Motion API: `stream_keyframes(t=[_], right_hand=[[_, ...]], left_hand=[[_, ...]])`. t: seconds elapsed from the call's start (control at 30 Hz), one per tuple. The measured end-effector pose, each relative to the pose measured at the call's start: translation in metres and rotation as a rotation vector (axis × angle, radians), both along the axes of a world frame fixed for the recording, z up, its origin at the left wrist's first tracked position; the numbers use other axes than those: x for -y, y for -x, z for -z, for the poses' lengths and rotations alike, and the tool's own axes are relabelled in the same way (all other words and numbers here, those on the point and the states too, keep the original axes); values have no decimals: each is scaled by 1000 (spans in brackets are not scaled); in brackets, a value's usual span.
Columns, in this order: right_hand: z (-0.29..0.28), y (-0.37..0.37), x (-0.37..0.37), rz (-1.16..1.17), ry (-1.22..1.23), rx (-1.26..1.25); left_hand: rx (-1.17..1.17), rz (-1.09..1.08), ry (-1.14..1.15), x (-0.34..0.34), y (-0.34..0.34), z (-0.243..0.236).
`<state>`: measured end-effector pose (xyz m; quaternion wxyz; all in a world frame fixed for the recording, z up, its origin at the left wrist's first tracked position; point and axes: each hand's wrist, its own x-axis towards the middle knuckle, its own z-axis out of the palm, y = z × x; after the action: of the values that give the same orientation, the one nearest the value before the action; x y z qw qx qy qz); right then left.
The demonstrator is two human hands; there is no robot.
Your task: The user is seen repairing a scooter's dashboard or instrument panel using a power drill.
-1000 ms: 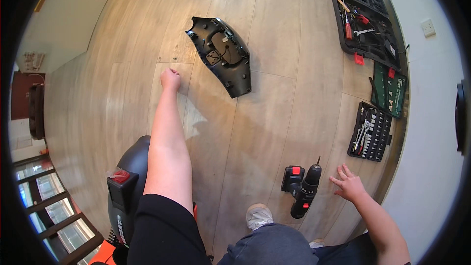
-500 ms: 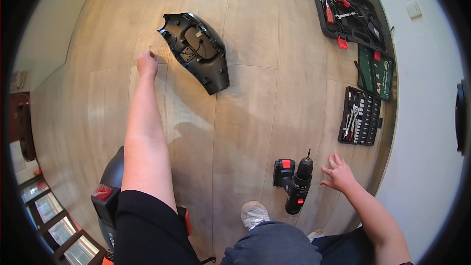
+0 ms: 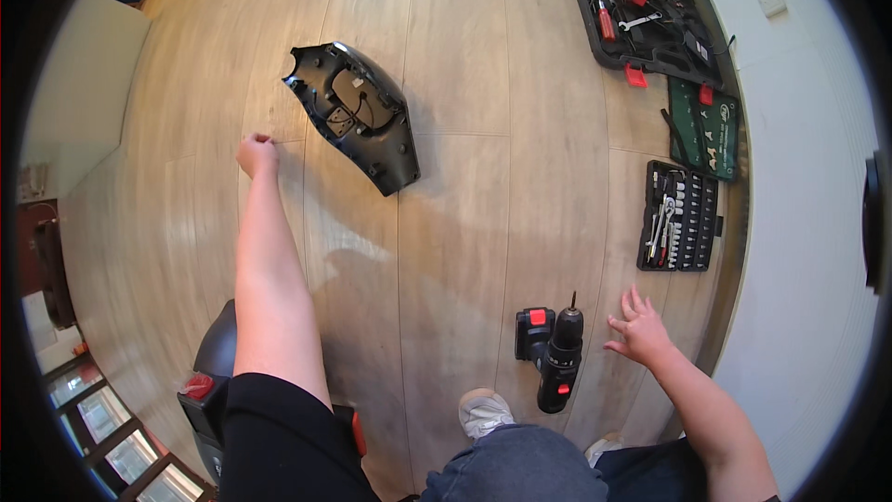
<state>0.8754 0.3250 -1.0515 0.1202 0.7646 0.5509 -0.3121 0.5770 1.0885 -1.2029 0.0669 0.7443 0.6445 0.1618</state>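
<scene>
Head view, looking down at a wooden floor [image 3: 465, 223]. The left hand [image 3: 256, 154] is stretched far forward at the end of a straight arm, its fingers curled together with the tips drawn in toward the thumb; whether anything small is pinched between them cannot be told at this size. It lies on or just above the floor, just left of a black cover [image 3: 356, 115], and does not touch it. The cover is a curved plastic shell lying with its hollow inner side up, showing ribs and a short wire, and it sits in the upper middle of the floor, slanting from upper left to lower right.

The right hand [image 3: 641, 330] is low on the right, palm down, its fingers spread apart and holding nothing; the fingertips point toward the upper left. Just beside it, to its left, lies a black drill [image 3: 555, 360] with red parts, bit pointing away from the person; hand and drill are near but apart.

Beyond the right hand, along the wall [image 3: 799, 177]: an open socket set [image 3: 679, 217], a green pouch [image 3: 703, 128] and an open black tool case [image 3: 641, 11] holding hand tools. A shoe [image 3: 483, 412] and a knee in dark cloth show at the lower edge; a black machine [image 3: 212, 381] with red parts stands at lower left.
</scene>
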Motion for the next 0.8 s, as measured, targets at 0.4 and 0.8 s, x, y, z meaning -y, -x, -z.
stream_keyframes(t=[0.4,0.8], right_hand=[[15,2,-3,55,-43,-26],[18,8,-3,118,-145,-57]], left_hand=[[-259,149,-45,0,75,16],[-237,3,118,32,11,-31]])
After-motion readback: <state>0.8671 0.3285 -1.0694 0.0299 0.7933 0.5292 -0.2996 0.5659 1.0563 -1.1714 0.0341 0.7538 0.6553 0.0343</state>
